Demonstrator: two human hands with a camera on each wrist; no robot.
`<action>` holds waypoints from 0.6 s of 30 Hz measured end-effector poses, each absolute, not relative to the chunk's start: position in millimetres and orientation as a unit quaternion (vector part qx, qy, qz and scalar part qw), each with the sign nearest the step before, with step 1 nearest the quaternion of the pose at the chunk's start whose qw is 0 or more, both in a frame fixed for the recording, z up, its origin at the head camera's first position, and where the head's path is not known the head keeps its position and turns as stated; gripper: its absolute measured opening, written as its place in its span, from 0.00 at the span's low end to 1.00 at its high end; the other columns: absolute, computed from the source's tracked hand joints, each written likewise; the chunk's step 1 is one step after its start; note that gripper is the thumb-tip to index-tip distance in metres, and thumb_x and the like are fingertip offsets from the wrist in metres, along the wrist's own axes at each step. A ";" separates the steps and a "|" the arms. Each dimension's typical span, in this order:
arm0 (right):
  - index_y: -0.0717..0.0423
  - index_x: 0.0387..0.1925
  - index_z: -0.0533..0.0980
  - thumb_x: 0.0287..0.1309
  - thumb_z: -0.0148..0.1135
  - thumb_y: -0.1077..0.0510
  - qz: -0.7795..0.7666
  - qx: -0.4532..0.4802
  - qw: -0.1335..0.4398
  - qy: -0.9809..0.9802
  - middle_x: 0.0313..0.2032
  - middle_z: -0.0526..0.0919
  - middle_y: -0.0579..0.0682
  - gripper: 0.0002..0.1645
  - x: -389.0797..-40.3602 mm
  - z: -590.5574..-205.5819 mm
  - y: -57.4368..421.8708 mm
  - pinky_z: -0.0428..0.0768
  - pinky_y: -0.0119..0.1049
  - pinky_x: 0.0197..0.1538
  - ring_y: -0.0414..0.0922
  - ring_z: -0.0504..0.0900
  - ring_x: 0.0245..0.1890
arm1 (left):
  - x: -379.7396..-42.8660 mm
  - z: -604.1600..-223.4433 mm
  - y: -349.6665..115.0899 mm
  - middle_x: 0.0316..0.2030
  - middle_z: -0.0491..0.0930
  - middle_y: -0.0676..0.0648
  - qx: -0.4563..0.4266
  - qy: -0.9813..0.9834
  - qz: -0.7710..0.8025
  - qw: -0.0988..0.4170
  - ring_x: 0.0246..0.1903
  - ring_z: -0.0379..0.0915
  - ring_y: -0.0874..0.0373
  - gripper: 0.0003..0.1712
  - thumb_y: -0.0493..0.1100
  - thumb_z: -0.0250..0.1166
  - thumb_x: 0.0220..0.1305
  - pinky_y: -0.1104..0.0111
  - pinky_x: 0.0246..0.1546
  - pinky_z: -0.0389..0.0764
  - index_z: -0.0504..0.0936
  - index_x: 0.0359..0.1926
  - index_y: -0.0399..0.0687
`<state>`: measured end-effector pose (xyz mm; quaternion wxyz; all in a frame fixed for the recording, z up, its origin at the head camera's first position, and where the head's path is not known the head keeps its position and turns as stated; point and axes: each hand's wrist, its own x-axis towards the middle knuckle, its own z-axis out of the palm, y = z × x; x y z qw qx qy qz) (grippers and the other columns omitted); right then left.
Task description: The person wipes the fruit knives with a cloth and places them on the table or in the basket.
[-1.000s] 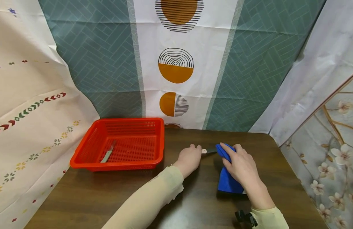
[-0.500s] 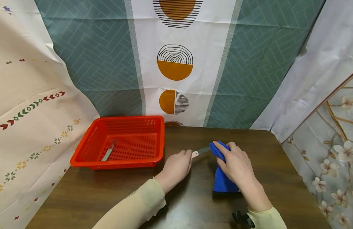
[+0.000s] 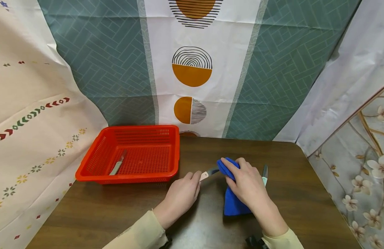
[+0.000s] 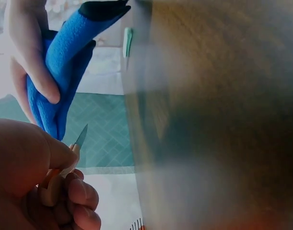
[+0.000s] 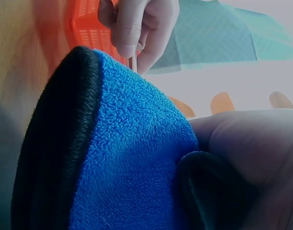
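Note:
My left hand [image 3: 180, 193] grips the pale handle of a small knife [image 3: 204, 176], its blade pointing right toward a folded blue cloth [image 3: 234, 203]. My right hand [image 3: 248, 183] holds that cloth, thumb and fingers around its upper fold. The blade's tip end meets the cloth's edge in the head view; whether it lies inside the fold is hidden. In the left wrist view, part of the blade [image 4: 82, 136] shows bare below the cloth [image 4: 64, 62]. The right wrist view is mostly filled by the cloth [image 5: 132, 139], with the left hand [image 5: 146, 28] beyond it.
A red plastic basket [image 3: 129, 179] stands at the back left with a light-handled knife [image 3: 117, 166] inside. Another knife [image 3: 265, 175] with a pale green handle lies on the brown table [image 3: 291, 193], just right of my right hand. Patterned cloth hangs behind the table.
Both hands have moved left and nearer to me, the left one farther, with the knife and cloth. More of the knife shows between them. The green-handled knife has come into view behind my right hand.

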<state>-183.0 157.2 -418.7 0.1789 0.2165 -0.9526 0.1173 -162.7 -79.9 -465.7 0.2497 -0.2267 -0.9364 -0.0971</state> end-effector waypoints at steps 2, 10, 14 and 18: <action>0.42 0.69 0.72 0.56 0.73 0.51 0.116 0.220 0.178 -0.952 0.46 0.77 0.58 0.38 -181.6 -418.7 153.2 0.79 0.54 0.45 0.53 0.78 0.40 | -159.2 -466.3 -83.0 0.25 0.71 0.51 -0.227 -0.937 -0.099 0.247 0.15 0.69 0.58 0.15 0.45 0.67 0.66 0.67 0.13 0.68 0.77 0.50 0.45; 0.41 0.69 0.73 0.54 0.75 0.50 0.105 0.237 0.172 -0.950 0.45 0.77 0.54 0.40 -176.4 -420.7 139.2 0.79 0.51 0.46 0.50 0.77 0.38 | -147.2 -471.1 -93.8 0.25 0.70 0.52 -0.221 -0.939 -0.110 0.238 0.15 0.66 0.58 0.17 0.45 0.68 0.65 0.67 0.13 0.66 0.77 0.51 0.47; 0.39 0.69 0.72 0.55 0.74 0.50 0.097 0.252 0.169 -0.948 0.45 0.77 0.53 0.39 -174.9 -421.1 132.8 0.78 0.49 0.45 0.48 0.76 0.38 | -144.4 -471.8 -95.1 0.24 0.70 0.52 -0.220 -0.940 -0.120 0.231 0.15 0.65 0.59 0.17 0.46 0.68 0.65 0.67 0.14 0.66 0.77 0.52 0.47; 0.37 0.69 0.73 0.55 0.74 0.50 0.092 0.260 0.174 -0.945 0.44 0.77 0.52 0.39 -174.4 -421.5 129.0 0.77 0.46 0.42 0.47 0.76 0.37 | -145.4 -471.3 -93.0 0.24 0.70 0.52 -0.220 -0.938 -0.131 0.234 0.16 0.65 0.60 0.18 0.45 0.69 0.65 0.69 0.14 0.66 0.78 0.53 0.46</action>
